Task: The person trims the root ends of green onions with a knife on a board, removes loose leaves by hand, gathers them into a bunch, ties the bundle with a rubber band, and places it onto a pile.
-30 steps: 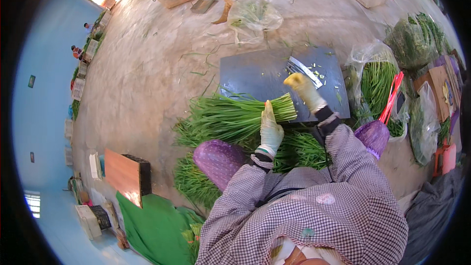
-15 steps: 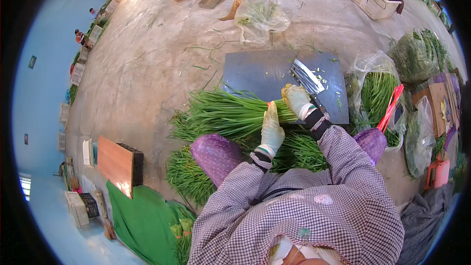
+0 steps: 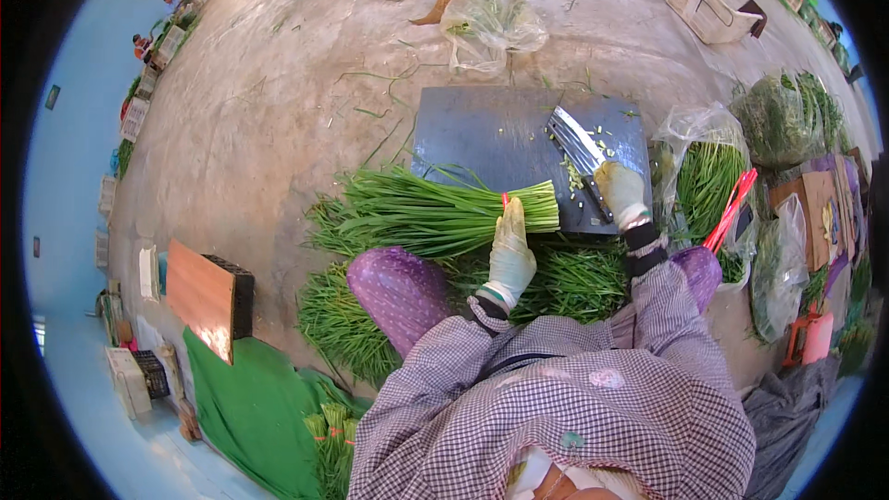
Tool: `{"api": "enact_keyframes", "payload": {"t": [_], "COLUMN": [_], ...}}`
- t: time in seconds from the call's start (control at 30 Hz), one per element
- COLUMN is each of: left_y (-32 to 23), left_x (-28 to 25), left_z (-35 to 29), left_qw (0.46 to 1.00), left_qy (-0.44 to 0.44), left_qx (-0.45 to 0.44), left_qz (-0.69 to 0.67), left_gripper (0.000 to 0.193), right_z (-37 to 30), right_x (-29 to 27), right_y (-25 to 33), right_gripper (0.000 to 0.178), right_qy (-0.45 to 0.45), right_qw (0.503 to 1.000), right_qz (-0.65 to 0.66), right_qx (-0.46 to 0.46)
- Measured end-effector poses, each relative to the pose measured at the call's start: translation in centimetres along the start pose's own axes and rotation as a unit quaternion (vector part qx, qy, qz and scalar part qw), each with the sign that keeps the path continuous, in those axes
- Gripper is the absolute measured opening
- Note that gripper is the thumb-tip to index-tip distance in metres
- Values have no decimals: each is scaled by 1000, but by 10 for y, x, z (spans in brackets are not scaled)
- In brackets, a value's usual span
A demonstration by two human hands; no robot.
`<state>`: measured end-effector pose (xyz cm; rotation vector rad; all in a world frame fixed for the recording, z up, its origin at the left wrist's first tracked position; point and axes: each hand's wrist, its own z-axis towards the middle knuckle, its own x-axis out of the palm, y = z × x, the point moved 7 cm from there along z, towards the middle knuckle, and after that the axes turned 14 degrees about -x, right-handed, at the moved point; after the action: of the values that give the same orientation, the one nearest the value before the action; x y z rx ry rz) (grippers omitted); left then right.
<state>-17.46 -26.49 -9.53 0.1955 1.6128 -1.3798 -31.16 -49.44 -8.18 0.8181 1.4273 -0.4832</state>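
Observation:
My left hand [image 3: 510,255], in a pale glove, rests on a bundle of long green chives [image 3: 435,213] that lies across the near edge of a dark cutting board [image 3: 491,134]. A red band circles the bundle near its cut ends. My right hand [image 3: 620,190], also gloved, grips the handle of a cleaver [image 3: 576,139] whose blade lies over the board to the right of the bundle's cut ends. Small green trimmings are scattered on the board beside the blade.
More chives [image 3: 347,319] lie heaped on the concrete floor around my purple-clad knees. Plastic bags of greens [image 3: 708,181] and red bands [image 3: 732,208] are at the right. Plastic crates [image 3: 713,0] stand far off. A clear bag [image 3: 491,28] lies beyond the board. A wooden-topped box [image 3: 208,296] sits at the left.
My right hand has shifted the cleaver to the right, away from the bundle's cut ends. My left hand stays on the bundle.

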Motion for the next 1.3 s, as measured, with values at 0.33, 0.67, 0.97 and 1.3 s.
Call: {"api": "enact_keyframes", "payload": {"t": [0.33,0.67,0.97,1.3], "left_y": [5,54,46,23], "left_x": [-58,16,31,-96], "left_z": [2,-73,-27,-27], "left_qw": [971,595,480,492], "left_qy": [-87,266,229,97], "left_qx": [-36,-428,-266,-233], "left_qz": [-218,-627,-804,-834], "left_gripper": [70,97,70,38], "right_z": [8,-36,-123,-80], "right_x": [38,68,69,29], "right_y": [162,125,154,110], "right_gripper": [107,69,84,72], "right_qy": [27,336,346,178], "right_qw": [937,587,373,751], "right_qz": [-49,737,861,631], "right_qx": [-346,-20,-21,-76]}}
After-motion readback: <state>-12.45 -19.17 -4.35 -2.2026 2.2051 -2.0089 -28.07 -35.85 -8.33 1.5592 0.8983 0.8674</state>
